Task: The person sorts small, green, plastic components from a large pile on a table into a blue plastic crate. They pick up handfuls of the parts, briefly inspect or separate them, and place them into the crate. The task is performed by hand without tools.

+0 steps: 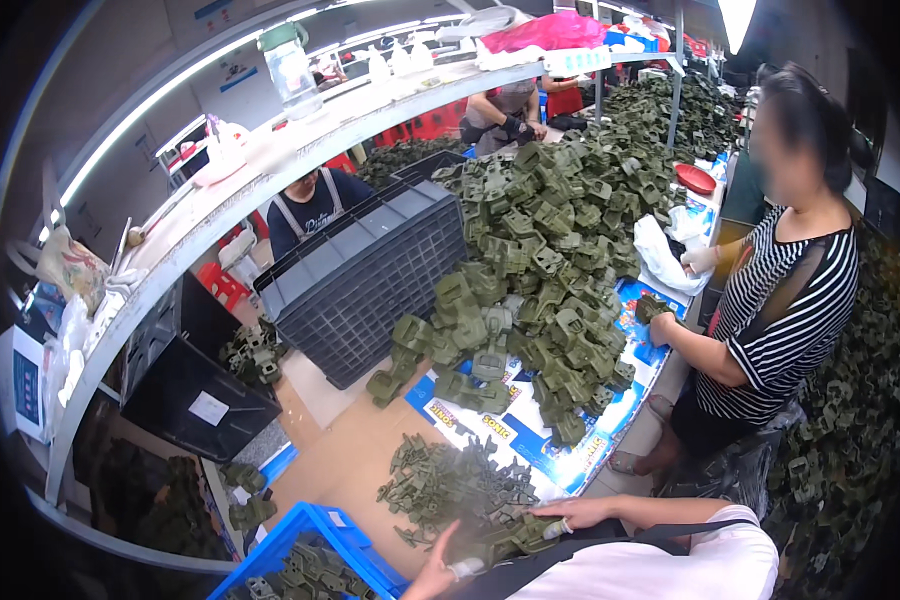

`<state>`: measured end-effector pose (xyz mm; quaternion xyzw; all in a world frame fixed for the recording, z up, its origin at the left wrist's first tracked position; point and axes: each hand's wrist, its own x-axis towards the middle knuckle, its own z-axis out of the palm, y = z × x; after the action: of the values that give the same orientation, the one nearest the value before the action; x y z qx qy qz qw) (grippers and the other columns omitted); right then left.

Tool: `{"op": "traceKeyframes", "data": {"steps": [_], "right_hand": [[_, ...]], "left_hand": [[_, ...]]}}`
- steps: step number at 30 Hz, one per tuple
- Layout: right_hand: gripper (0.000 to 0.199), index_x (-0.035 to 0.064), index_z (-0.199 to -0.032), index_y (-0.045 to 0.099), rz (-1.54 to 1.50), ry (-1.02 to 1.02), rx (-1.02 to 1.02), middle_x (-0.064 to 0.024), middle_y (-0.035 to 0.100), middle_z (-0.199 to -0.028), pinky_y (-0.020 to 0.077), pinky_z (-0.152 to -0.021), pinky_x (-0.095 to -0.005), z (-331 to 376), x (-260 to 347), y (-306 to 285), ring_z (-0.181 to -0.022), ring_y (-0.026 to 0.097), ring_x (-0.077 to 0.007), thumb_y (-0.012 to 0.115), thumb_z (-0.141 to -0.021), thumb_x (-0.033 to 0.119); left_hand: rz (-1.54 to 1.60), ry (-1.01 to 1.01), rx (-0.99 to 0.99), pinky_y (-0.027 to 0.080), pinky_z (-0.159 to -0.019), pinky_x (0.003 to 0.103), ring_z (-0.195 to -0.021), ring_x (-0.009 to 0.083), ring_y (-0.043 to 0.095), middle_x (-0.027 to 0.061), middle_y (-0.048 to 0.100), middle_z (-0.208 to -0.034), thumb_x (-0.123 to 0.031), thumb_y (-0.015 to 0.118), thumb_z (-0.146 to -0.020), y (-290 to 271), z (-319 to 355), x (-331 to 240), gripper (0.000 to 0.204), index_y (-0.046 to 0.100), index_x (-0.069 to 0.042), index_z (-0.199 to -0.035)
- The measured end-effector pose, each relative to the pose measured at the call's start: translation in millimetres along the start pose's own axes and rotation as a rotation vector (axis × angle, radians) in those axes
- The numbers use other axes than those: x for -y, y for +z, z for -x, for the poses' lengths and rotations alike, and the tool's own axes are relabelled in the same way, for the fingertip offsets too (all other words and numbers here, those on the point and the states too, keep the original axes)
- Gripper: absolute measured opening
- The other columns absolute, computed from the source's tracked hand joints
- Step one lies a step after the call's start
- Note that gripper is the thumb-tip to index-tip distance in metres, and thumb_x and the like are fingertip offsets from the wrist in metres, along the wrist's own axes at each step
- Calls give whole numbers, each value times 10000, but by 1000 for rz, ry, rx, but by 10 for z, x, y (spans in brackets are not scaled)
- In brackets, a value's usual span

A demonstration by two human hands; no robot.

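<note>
At the lower edge, a dark green moulded plastic part [502, 545] is held between my two hands. My left hand [436, 572] grips its left end, one finger stretched upward and a white covering on another fingertip. From the right, my right hand [582, 511] closes its fingers on the other end, also with a white fingertip covering. Just beyond my hands lies a loose heap of small green plastic pieces [445, 485] on a brown cardboard sheet [335, 465]. Blur hides the part's details.
A blue crate [315, 520] with green parts stands left of my left hand. Beyond rises a large pile of green parts [550, 240] beside a tipped grey crate [370, 290]. A co-worker in a striped top [790, 300] stands at the right. An overhead shelf [300, 140] crosses the left.
</note>
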<state>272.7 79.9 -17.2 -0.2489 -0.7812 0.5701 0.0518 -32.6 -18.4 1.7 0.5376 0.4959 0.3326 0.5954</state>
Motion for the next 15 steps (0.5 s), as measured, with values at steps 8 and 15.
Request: {"op": "traceKeyframes", "data": {"steps": [8,15], "right_hand": [[799,129,-1409,178,391,21,315,-229,442,-1224,339,-967,-449,-636,988,61,-1164,408,-374,603,-754,299],[760,183,-1408,170,347,-265,127,-201,455,-1059,383,-865,-467,-635,879,239,-1010,463,-380,565,-759,200]], "left_hand": [[13,-73,-314,415,-924,338,-1141,240,480,160,453,-1263,-95,790,-628,536,99,-87,988,172,-109,-1398],[66,-8,-407,412,-924,335,-1109,245,491,177,437,-1247,-15,786,-596,651,148,-436,1049,119,-72,-1404]]}}
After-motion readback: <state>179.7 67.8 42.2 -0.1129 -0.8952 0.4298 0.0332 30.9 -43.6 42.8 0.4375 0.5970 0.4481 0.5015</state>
